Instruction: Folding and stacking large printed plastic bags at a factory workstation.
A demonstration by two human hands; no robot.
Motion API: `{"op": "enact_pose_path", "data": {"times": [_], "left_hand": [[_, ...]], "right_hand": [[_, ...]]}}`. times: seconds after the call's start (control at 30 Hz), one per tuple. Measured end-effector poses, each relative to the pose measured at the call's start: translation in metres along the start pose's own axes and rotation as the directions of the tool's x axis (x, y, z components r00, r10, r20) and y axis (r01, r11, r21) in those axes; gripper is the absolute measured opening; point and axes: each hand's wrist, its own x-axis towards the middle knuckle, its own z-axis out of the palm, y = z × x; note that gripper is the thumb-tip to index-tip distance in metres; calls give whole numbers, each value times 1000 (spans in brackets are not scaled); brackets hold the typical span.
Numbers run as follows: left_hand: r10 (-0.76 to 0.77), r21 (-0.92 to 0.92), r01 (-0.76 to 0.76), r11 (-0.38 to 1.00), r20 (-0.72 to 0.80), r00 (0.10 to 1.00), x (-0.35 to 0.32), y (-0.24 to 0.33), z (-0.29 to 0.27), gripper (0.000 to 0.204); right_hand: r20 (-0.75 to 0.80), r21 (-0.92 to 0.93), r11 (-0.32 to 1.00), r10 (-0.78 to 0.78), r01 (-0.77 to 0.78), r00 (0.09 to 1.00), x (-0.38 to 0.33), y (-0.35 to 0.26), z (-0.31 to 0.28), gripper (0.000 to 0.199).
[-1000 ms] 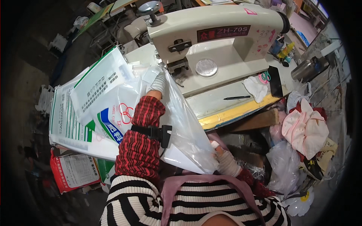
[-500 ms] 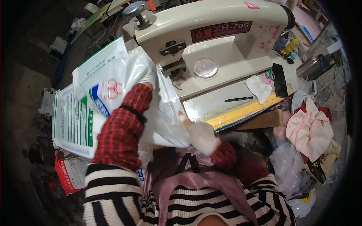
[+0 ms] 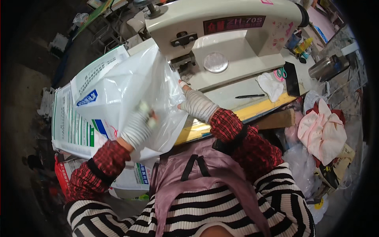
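A large white plastic bag (image 3: 130, 85) with blue and green print spreads left of a cream sewing machine (image 3: 221, 27). Its upper right edge reaches the machine's needle area. Across the lower part of this bag lies my left hand (image 3: 136, 128), in a white ribbed glove; motion smears its fingers, so their grip cannot be made out. My right hand (image 3: 198, 104), gloved likewise with bare fingertips, rests at the bag's right edge below the needle area. Thumb and forefinger there are spread apart, while the other fingers are mostly hidden.
More printed bags (image 3: 65, 122) are stacked at the left. Right of the machine bed lie a black pen (image 3: 250, 96), a white cloth (image 3: 271, 87), scissors (image 3: 280, 74), a dark phone (image 3: 292, 79) and a metal flask (image 3: 329, 67). Pale pink fabric (image 3: 321, 130) heaps at the right.
My left hand has come back toward me from the bag's upper part. My right hand has moved up to the bag's edge by the machine. The upper bag has shifted and spread out.
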Motion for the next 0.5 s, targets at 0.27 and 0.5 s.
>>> {"op": "enact_pose_path", "data": {"times": [0.27, 0.5], "left_hand": [[-22, 179, -219, 959, 819, 573, -15, 36, 35, 33], [121, 597, -748, 291, 752, 648, -36, 112, -13, 27]], "right_hand": [[-41, -309, 944, 109, -116, 993, -12, -20, 12, 73], [-50, -273, 935, 221, -226, 974, -20, -18, 19, 77]]}}
